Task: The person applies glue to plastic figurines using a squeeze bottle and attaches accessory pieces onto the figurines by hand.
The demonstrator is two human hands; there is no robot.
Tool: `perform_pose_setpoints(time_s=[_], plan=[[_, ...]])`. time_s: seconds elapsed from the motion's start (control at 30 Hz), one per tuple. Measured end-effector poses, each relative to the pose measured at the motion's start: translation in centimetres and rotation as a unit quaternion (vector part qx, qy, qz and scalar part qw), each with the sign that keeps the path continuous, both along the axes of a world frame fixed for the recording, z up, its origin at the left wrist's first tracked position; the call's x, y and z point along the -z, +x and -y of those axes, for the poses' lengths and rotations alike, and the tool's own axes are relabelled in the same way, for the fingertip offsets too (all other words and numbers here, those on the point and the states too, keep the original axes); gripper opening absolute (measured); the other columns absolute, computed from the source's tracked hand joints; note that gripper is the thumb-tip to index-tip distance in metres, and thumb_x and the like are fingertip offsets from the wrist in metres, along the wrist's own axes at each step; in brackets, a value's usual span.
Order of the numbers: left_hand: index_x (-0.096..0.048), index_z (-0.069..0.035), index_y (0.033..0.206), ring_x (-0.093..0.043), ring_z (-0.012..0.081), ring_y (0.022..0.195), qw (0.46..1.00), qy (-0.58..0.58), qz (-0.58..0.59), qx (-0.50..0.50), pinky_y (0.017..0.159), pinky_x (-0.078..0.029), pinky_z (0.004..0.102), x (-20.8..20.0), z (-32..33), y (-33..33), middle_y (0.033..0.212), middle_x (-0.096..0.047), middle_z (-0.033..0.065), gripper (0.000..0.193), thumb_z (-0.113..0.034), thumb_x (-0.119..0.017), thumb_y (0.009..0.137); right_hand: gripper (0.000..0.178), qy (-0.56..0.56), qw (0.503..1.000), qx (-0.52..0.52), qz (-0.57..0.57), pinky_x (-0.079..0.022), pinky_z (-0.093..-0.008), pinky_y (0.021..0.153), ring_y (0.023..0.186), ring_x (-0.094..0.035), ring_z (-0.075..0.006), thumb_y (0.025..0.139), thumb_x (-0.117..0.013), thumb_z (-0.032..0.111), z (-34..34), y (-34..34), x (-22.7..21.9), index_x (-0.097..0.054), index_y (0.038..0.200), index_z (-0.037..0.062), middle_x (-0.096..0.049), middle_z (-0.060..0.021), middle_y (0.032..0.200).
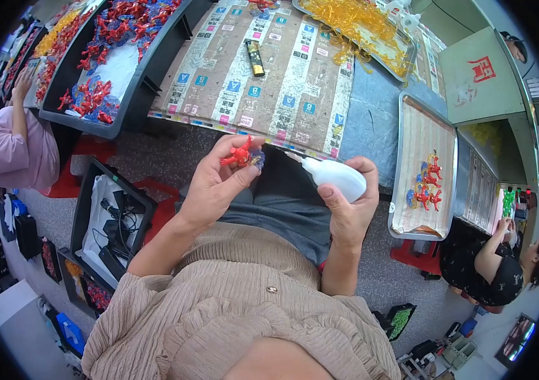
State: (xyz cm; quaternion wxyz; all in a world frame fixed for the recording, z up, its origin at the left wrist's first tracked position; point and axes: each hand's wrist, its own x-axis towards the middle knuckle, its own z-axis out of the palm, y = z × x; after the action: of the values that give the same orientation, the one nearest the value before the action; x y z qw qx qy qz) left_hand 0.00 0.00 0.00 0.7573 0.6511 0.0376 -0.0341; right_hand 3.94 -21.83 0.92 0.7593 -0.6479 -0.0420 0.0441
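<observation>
Just in front of the table's (203,69) near edge, the left hand (213,185) pinches a small red and blue figure (239,156) between thumb and fingers. The right hand (353,204) has its fingers wrapped around a white squeeze bottle (340,180), its thin nozzle pointing at the figure, near but apart. More figures lie in the black bin (131,109) on the left and on the metal tray (400,158) to the right.
</observation>
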Motion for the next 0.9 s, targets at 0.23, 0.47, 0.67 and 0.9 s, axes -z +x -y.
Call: perform_pose_setpoints(time_s=[0.23,0.47,0.67,0.9], plan=[[-0.051,-0.004,0.123,-0.054,0.0091,0.101,0.996,-0.058,0.009,-0.073,0.084,-0.044,0.0231,-0.3,0.6,0.0,0.120,-0.057,0.0061,0.035,-0.002,-0.061,0.090,0.043,-0.029,0.987,0.049,0.152,-0.044,-0.0231,0.071,0.082,-0.055,-0.0111,0.067,-0.087,0.014,-0.2,0.1,0.2,-0.058,0.097,0.0044,-0.055,-0.0022,0.091],[-0.054,-0.004,0.124,-0.053,0.0084,0.102,0.997,-0.052,0.030,-0.049,0.079,-0.045,0.0212,-0.1,0.5,-0.1,0.127,-0.055,0.0063,0.036,0.000,-0.061,0.089,0.039,-0.121,0.969,0.034,0.214,-0.043,-0.0264,0.069,0.079,-0.054,-0.0151,0.068,-0.086,0.015,-0.7,-0.6,0.1,-0.061,0.095,0.0044,-0.056,-0.0041,0.089],[-0.055,-0.001,0.121,-0.052,0.0145,0.115,0.994,-0.081,0.035,-0.060,0.096,-0.044,0.0264,0.2,0.7,-0.3,0.128,-0.054,0.0089,0.037,0.001,-0.065,0.086,0.038,-0.171,0.952,0.051,0.250,-0.043,-0.0298,0.067,0.076,-0.054,-0.0179,0.067,-0.086,0.017,-0.7,-0.6,0.0,-0.063,0.095,0.0043,-0.061,-0.0066,0.085],[-0.056,0.000,0.118,-0.058,0.0149,0.107,0.991,-0.108,-0.005,-0.077,0.094,-0.047,0.0283,0.0,0.6,-0.4,0.119,-0.060,0.0112,0.039,0.002,-0.070,0.081,0.038,-0.187,0.946,0.053,0.260,-0.043,-0.0298,0.067,0.074,-0.055,-0.0183,0.068,-0.086,0.019,-0.7,-0.7,0.0,-0.064,0.095,0.0042,-0.063,-0.0069,0.084]])
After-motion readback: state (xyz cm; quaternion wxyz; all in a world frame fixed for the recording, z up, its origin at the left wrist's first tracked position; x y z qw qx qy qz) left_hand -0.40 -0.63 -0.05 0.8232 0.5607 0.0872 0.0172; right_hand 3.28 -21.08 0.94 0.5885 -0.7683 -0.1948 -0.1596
